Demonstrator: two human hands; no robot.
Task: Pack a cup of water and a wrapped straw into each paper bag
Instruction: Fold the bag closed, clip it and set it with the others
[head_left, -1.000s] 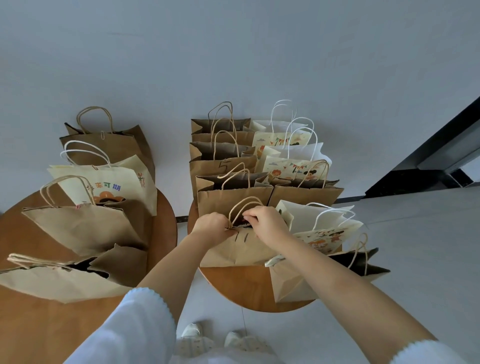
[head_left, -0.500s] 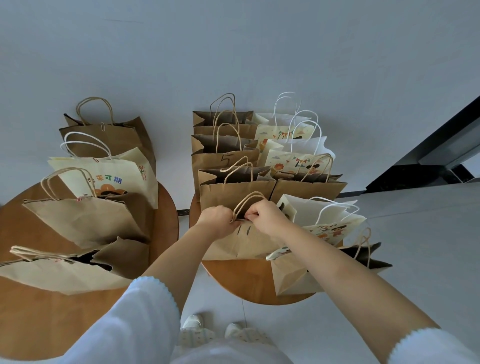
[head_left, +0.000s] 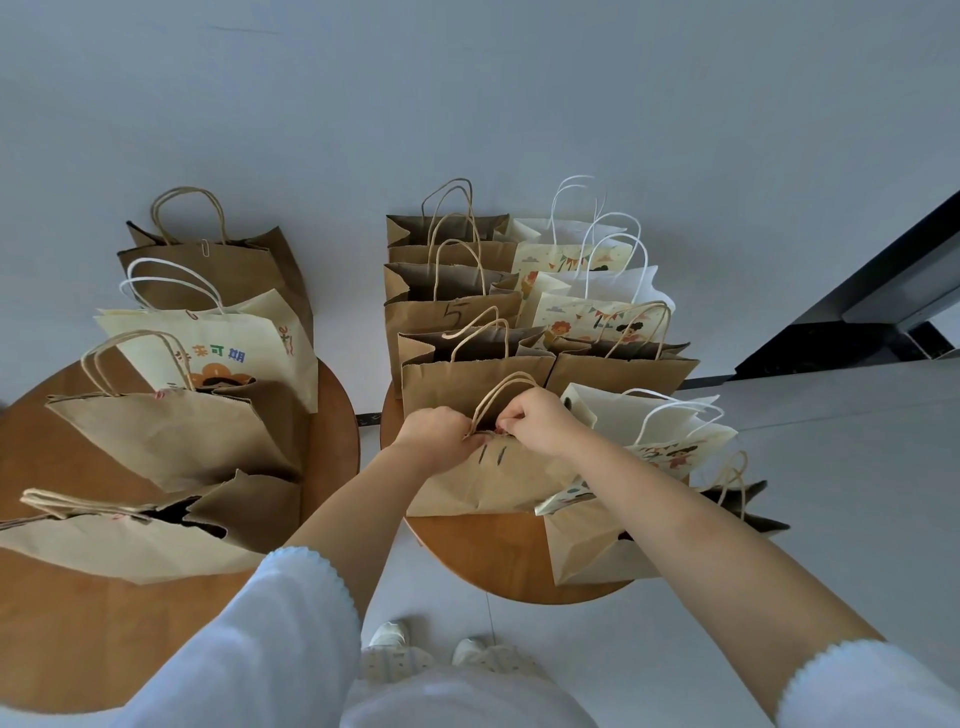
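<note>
Two round tables hold the paper bags, roughly a dozen in all. Both hands work at the mouth of one brown bag (head_left: 483, 475) marked with two pen strokes. Left hand (head_left: 434, 434) is curled and pinches the bag's top edge; right hand (head_left: 537, 421) is curled too, pinching the rim right by the twine handles (head_left: 501, 397). Looks like pressing the mouth together or fastening it, can't tell which.

No cup and no wrapped straw visible anywhere, so contents can't be confirmed for any bag. Judging by the pinched top, this bag is probably already packed and at the closing step.

Behind the hands: brown bags with gaping mouths, one marked 5 (head_left: 449, 317), insides dark, unreadable. Right of the hands: white printed bags (head_left: 670, 447), tops loose. Far left of the hands, on the other table (head_left: 62, 623), four bags lean or lie over, one cream printed bag (head_left: 218, 353) among them; fill unknown. Remaining count can't be judged.
</note>
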